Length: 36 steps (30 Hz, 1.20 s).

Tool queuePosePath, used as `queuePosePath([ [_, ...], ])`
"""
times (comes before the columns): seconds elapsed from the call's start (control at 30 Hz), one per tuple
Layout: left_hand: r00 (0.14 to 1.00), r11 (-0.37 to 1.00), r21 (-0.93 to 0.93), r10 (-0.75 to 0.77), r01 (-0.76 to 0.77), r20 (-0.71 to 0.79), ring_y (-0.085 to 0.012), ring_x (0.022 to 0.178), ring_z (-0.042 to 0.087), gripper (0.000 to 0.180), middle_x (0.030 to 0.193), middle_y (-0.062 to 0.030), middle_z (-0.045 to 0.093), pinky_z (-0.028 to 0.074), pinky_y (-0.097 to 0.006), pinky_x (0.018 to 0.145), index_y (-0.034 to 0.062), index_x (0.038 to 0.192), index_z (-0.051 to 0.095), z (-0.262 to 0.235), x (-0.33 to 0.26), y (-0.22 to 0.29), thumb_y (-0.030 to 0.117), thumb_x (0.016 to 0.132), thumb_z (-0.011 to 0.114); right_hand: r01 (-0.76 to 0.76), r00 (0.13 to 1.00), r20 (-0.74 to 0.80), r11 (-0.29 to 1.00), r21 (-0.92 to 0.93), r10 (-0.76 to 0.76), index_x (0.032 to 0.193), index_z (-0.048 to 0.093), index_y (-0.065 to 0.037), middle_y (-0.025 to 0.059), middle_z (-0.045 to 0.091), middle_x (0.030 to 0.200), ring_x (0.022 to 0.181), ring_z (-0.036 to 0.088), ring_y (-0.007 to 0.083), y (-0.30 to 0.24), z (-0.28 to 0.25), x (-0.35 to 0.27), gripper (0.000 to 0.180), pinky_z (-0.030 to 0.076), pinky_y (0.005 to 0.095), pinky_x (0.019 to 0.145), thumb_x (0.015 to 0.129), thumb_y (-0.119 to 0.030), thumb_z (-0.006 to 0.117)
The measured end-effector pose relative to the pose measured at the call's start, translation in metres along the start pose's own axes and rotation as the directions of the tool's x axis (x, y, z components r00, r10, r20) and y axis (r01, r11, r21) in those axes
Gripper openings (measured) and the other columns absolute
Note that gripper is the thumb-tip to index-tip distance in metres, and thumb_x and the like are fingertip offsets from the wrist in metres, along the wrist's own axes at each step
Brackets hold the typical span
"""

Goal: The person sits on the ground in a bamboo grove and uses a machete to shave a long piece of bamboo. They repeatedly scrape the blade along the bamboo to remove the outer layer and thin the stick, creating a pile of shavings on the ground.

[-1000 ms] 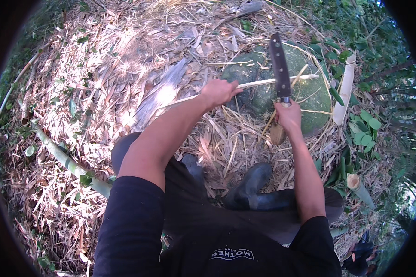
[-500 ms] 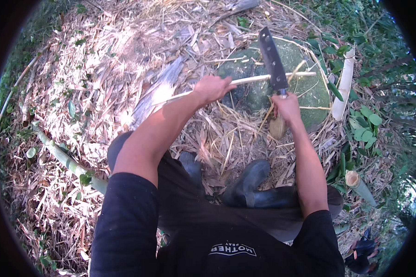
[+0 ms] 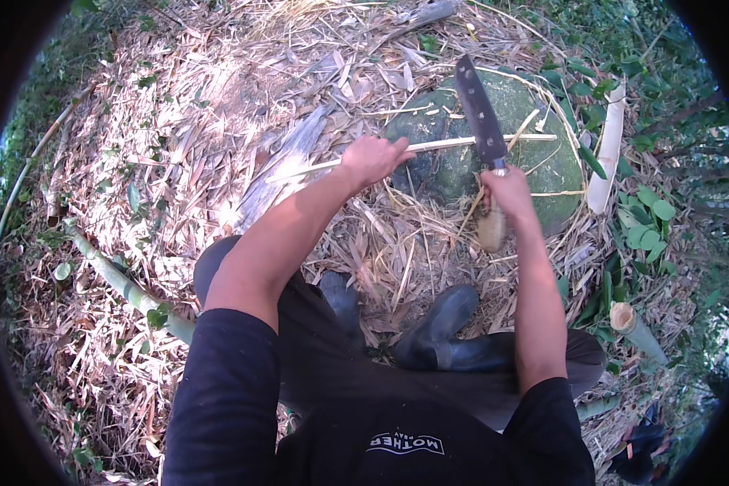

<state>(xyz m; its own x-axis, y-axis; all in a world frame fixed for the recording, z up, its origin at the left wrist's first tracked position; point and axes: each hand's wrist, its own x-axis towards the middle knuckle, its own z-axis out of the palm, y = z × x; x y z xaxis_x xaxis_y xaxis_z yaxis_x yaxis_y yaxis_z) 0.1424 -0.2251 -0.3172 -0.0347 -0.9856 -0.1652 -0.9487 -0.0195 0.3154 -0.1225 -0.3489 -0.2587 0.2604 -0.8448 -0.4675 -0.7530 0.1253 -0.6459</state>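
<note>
My left hand (image 3: pixel 371 159) is closed around a long, pale split bamboo strip (image 3: pixel 449 143), which runs left to right over a mossy, flat-topped stone (image 3: pixel 555 174). In my right hand (image 3: pixel 508 194) is the wooden handle of a large knife (image 3: pixel 479 113). Its broad dark blade, with a row of light spots, points away from me and crosses above the strip. From this view I cannot tell whether the edge touches the strip. The strip's left end reaches past my left forearm, over the litter.
Thin shavings and bits lie on and around the stone. To its right is a wide pale bamboo piece (image 3: pixel 606 154); nearer stands a cut bamboo stub (image 3: pixel 636 330). A green bamboo stem (image 3: pixel 130 287) crosses the left ground. My rubber boots (image 3: pixel 441 328) are below the stone.
The whole view has shifted slightly. Both hands, the knife and the bamboo strip keep nearly the same places relative to the stone.
</note>
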Motion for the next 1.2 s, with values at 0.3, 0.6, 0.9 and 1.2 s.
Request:
queuePosePath([
  [0.3,0.934,0.985,0.154,0.127,-0.079,-0.334,-0.0281,0.058,0.067,0.031,0.074,-0.0109,0.067,0.051,-0.039,0.046,0.0117,0.098,0.051,0.020,-0.007,0.000,0.042,0.105,0.046,0.057,0.992,0.096,0.962,0.267,-0.086,0.085,0.062,0.002,0.0128,0.066,0.072,0.055,0.065,0.0146,0.006,-0.008,-0.018,0.019,0.051,0.0331,0.049,0.082,-0.015,0.070],
  [0.6,0.898,1.000,-0.008,0.001,-0.005,-0.440,-0.0301,0.069,0.067,0.036,0.091,-0.0157,0.065,0.052,-0.042,0.056,0.0064,0.104,0.056,0.011,-0.004,0.017,0.040,0.106,0.044,0.287,0.928,-0.194,0.943,-0.166,-0.317,0.092,0.067,0.000,0.0137,0.065,0.067,0.065,0.068,0.0261,-0.002,-0.003,-0.032,0.027,0.050,0.0404,0.064,0.079,-0.023,0.071],
  [0.9,0.998,0.943,-0.330,-0.052,0.036,-0.040,-0.0460,0.079,0.065,0.039,0.088,-0.0237,0.066,0.049,-0.057,0.073,0.0075,0.108,0.052,0.010,-0.013,0.011,0.044,0.106,0.040,0.204,0.906,-0.287,0.913,-0.353,-0.313,0.099,0.069,-0.002,0.0197,0.067,0.070,0.072,0.069,0.0392,-0.020,-0.009,-0.040,0.029,0.052,0.0472,0.070,0.081,-0.026,0.068],
  [1.2,0.999,0.907,-0.421,-0.029,0.034,0.019,-0.0476,0.084,0.065,0.052,0.080,-0.0261,0.066,0.049,-0.058,0.079,0.0060,0.108,0.059,-0.007,-0.002,0.011,0.051,0.107,0.032,0.178,0.925,-0.222,0.867,-0.465,-0.309,0.101,0.068,-0.005,0.0241,0.069,0.078,0.080,0.068,0.0456,-0.021,-0.002,-0.043,0.030,0.053,0.0526,0.074,0.081,-0.027,0.068],
])
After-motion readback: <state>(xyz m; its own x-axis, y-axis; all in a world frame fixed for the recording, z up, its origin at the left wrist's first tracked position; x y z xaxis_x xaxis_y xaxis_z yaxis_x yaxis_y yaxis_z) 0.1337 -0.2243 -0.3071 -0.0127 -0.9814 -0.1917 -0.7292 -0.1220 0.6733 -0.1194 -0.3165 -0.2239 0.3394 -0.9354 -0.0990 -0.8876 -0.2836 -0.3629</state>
